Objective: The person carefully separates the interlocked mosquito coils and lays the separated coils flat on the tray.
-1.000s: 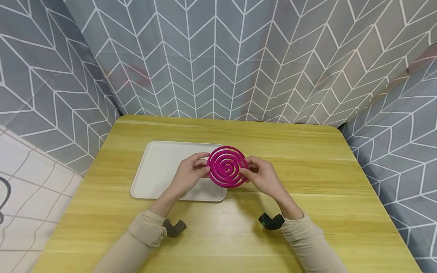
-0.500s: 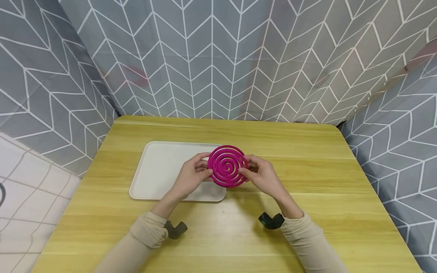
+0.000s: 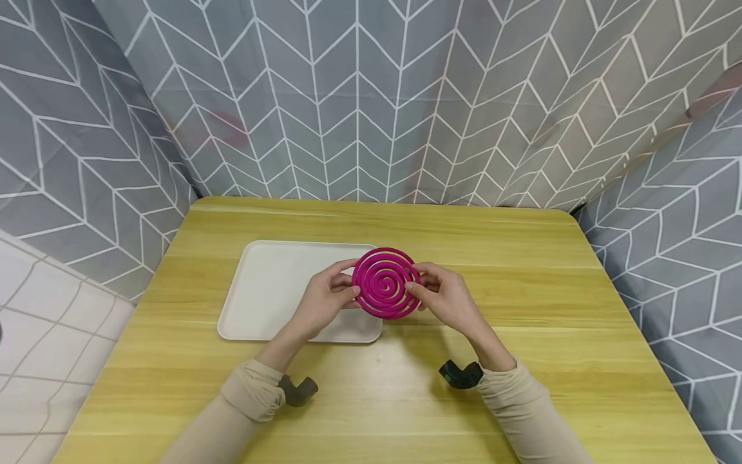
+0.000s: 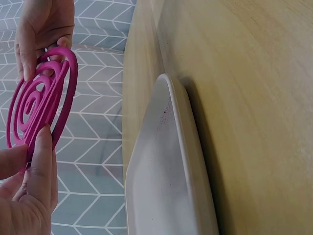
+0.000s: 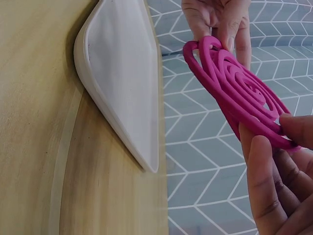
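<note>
Both hands hold a magenta mosquito coil [image 3: 387, 283] up over the tray's right end, its spiral face toward the head camera. My left hand [image 3: 326, 291] pinches its left edge, thumb in front and fingers behind. On the opposite edge, my right hand [image 3: 445, 295] pinches it the same way, the thumb lying over the outer rings. From the left wrist, the coil [image 4: 41, 100] shows an outer ring standing out of plane from the rest. In the right wrist view the coil [image 5: 239, 93] looks tilted, its rings spread apart near the far hand [image 5: 222, 19].
A white rectangular tray [image 3: 263, 290] lies on the wooden table [image 3: 522, 309], left of the middle. Reddish specks [image 4: 165, 115] dot its inside near one corner. Grey patterned curtains [image 3: 348, 96] hang behind the table and at its sides.
The coil stays in both hands at nearly the same place. My left thumb and fingers have shifted slightly on its edge. The head view has turned a little.
</note>
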A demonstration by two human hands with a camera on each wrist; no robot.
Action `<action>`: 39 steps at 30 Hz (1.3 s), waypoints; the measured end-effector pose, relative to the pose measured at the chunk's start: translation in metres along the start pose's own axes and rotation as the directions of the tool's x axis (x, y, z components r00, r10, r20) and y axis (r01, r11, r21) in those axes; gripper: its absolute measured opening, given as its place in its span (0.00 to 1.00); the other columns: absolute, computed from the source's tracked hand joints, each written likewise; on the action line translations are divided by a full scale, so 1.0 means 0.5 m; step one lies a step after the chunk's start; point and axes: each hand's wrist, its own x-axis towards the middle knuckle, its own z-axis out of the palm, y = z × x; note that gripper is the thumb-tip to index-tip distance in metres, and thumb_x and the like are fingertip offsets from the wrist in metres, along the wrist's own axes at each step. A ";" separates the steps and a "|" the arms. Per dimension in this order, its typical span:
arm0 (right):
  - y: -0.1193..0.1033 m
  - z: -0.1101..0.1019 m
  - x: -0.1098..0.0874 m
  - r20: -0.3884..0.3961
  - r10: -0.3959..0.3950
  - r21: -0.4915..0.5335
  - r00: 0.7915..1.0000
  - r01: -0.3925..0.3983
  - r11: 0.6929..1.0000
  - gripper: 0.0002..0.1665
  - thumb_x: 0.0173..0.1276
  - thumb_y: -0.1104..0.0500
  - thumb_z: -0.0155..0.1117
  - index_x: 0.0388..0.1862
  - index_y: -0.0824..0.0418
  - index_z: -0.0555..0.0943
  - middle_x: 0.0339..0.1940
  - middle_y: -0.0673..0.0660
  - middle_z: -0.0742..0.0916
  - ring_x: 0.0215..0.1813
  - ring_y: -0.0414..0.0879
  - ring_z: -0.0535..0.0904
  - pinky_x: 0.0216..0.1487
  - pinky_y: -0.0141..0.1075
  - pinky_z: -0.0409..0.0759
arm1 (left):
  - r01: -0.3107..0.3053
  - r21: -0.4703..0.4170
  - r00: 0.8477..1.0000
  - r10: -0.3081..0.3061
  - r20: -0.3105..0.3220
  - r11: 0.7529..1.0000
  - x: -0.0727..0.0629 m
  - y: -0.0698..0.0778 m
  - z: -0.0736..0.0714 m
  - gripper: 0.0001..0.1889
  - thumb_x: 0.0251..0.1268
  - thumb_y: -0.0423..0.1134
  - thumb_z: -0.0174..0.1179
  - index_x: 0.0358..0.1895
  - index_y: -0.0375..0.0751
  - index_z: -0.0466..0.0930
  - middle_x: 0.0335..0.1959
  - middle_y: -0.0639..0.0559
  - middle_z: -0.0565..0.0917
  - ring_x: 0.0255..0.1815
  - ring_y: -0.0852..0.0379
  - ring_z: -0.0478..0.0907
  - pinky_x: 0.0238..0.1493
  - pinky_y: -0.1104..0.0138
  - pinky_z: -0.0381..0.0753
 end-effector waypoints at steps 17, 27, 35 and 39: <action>0.002 -0.007 -0.004 -0.019 -0.022 -0.032 1.000 0.021 0.999 0.11 0.69 0.64 0.63 0.48 0.66 0.79 0.34 0.63 0.88 0.29 0.43 0.84 0.29 0.44 0.88 | -0.018 -0.029 1.000 0.018 0.005 0.999 0.005 0.009 0.004 0.26 0.68 0.24 0.55 0.68 0.40 0.69 0.47 0.34 0.82 0.41 0.59 0.85 0.42 0.61 0.90; 0.000 -0.007 -0.001 -0.015 -0.001 -0.042 1.000 0.000 0.999 0.14 0.67 0.64 0.65 0.51 0.64 0.80 0.34 0.61 0.88 0.32 0.44 0.85 0.33 0.42 0.88 | -0.004 -0.026 1.000 0.004 -0.007 1.000 0.007 0.009 0.004 0.25 0.68 0.25 0.56 0.68 0.41 0.70 0.47 0.35 0.82 0.41 0.59 0.84 0.43 0.61 0.90; -0.003 -0.003 0.001 -0.011 -0.013 -0.023 1.000 0.013 1.000 0.14 0.69 0.63 0.63 0.52 0.65 0.80 0.34 0.62 0.88 0.33 0.44 0.85 0.32 0.34 0.88 | 0.008 -0.014 1.000 -0.008 -0.017 1.000 0.003 0.009 0.000 0.25 0.67 0.26 0.57 0.67 0.39 0.70 0.48 0.36 0.83 0.42 0.60 0.84 0.43 0.63 0.90; -0.004 -0.002 0.001 -0.026 -0.048 -0.061 0.998 0.047 0.997 0.13 0.69 0.63 0.64 0.51 0.65 0.81 0.33 0.61 0.88 0.31 0.44 0.84 0.31 0.32 0.87 | 0.001 0.043 1.000 0.001 -0.031 0.999 -0.001 0.009 -0.003 0.20 0.69 0.29 0.57 0.62 0.38 0.72 0.46 0.38 0.85 0.40 0.59 0.83 0.44 0.64 0.89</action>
